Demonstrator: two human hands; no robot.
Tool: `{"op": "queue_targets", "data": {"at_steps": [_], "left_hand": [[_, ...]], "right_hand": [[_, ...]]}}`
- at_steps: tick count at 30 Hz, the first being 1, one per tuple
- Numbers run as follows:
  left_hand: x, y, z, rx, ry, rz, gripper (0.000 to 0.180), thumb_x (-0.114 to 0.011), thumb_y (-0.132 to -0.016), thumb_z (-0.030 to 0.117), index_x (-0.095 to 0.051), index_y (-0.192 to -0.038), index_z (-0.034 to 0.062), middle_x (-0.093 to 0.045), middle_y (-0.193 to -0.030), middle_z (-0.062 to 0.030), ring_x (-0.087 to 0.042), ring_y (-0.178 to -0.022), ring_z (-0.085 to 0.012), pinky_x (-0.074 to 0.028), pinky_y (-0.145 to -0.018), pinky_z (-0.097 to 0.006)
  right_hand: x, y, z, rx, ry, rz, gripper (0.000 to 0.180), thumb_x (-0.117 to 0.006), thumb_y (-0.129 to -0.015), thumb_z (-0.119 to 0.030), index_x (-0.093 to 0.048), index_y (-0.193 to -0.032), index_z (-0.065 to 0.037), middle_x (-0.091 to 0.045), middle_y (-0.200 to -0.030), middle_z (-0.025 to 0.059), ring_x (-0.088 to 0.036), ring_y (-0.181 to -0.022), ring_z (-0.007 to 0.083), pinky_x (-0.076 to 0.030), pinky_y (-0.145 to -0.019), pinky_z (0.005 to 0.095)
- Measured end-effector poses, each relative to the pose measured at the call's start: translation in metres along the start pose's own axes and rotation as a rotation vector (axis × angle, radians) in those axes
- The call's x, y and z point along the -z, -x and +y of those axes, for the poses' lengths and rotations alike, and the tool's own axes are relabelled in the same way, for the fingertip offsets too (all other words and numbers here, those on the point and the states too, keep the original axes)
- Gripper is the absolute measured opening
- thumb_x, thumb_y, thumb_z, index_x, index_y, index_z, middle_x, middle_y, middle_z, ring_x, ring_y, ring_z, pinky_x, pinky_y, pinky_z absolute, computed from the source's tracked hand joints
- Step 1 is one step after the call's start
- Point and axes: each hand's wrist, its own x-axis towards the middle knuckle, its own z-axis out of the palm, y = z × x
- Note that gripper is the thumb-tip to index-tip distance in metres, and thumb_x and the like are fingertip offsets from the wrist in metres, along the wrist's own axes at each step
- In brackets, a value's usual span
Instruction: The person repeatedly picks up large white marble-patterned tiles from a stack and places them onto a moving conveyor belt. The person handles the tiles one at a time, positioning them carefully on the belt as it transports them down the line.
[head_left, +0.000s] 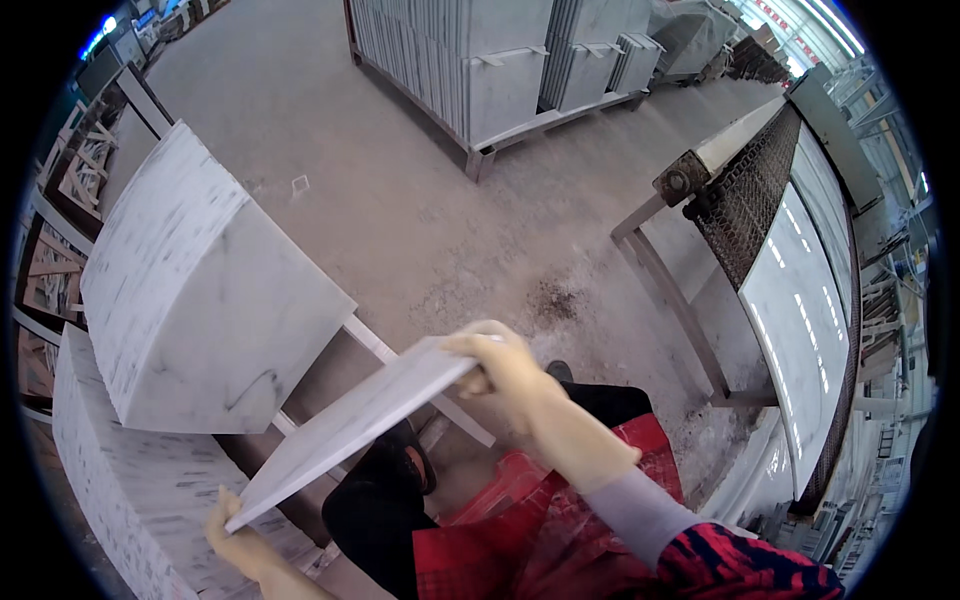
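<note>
A white marble slab [350, 425] is held tilted in front of me, its long thin edge turned toward me. My right hand [495, 360], in a cream rubber glove, is closed round the slab's far right end. At the near left end, my left hand [232, 528], gloved alike, grips the lower corner. Just left of the held slab stands a stack of grey-veined marble slabs [240, 320]. A second stack of slabs [120, 500] sits lower, beside my left hand.
To the right is a conveyor with a chain-mesh belt [750, 190], carrying glossy white slabs [800, 310]. A metal-framed rack of upright slabs [500, 95] stands ahead on the dusty concrete floor [430, 220]. A metal bar [460, 420] runs low near my feet.
</note>
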Motion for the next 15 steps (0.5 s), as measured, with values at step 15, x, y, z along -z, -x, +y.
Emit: {"op": "queue_targets", "data": {"at_steps": [15], "left_hand": [[-0.203, 0.07, 0.059, 0.22, -0.125, -0.551, 0.018, -0.063, -0.068, 0.014, -0.054, -0.058, 0.0029, -0.056, -0.059, -0.0076, -0.052, -0.068, -0.0193, -0.038, -0.083, -0.032]], "right_hand": [[0.154, 0.134, 0.045, -0.222, -0.316, 0.564, 0.02, -0.066, -0.084, -0.027, -0.06, -0.094, -0.01, -0.053, -0.069, 0.0013, -0.049, -0.056, 0.0122, -0.051, -0.069, 0.0325]]}}
